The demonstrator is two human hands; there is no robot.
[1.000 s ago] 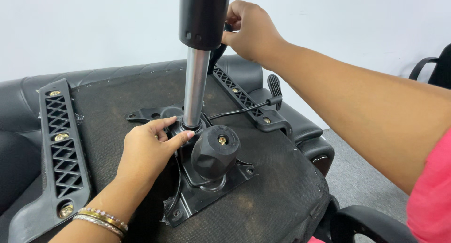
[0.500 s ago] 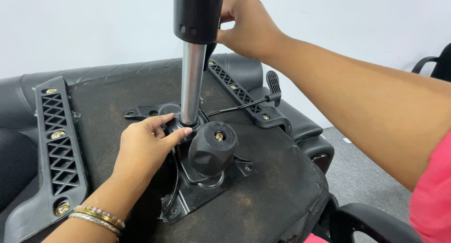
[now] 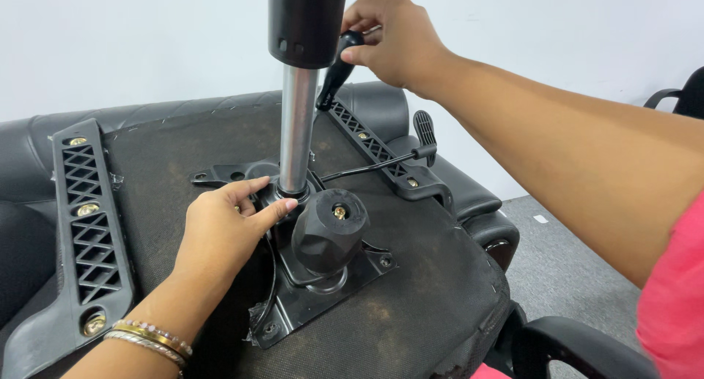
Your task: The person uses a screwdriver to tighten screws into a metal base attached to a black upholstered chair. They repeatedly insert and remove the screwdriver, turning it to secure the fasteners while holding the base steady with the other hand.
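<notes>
Right hand (image 3: 392,42): shifted left, fingers clamped on black handle (image 3: 336,70). Left hand (image 3: 224,229): fingers curled around upright gas cylinder (image 3: 297,126) base, nearer.

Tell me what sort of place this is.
Probably an office or workroom: an upturned black office chair with its gas cylinder up, grey carpet floor, plain white wall, another chair behind.
</notes>
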